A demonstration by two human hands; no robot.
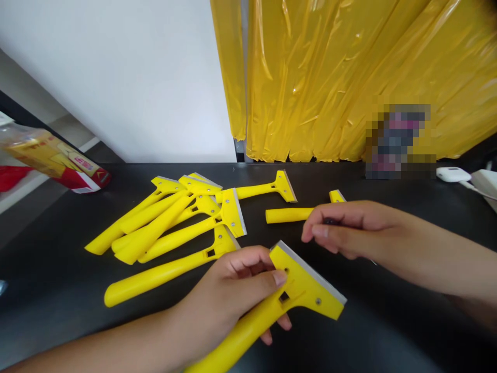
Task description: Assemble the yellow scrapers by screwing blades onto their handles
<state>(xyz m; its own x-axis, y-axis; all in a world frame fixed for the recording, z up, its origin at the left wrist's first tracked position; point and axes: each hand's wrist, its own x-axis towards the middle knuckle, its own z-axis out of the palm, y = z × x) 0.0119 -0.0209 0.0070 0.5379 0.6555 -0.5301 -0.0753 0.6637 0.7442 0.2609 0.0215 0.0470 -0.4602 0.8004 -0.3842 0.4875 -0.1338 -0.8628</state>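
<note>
My left hand (229, 287) is closed around the neck of a yellow scraper (305, 285), with the thumb pressed near one dark hole in its head. A screw sits at the head's other end, and a metal blade runs along its edge. Right of it, my right hand (353, 228) is closed with fingertips together. Something dark shows between the fingers and a thin tip pokes out below; its kind is hidden. Behind that hand lies another yellow scraper (289, 215), partly covered. Several more yellow scrapers (186, 235) lie overlapping to the left, and one (256, 191) lies farther back.
A bottle with a yellow and red label (58, 160) stands at the left on the black table (248, 336). Yellow plastic sheeting (318, 77) and a white panel (135, 77) rise behind. A blurred-out object (399, 140) and a white case (453, 174) are at the right.
</note>
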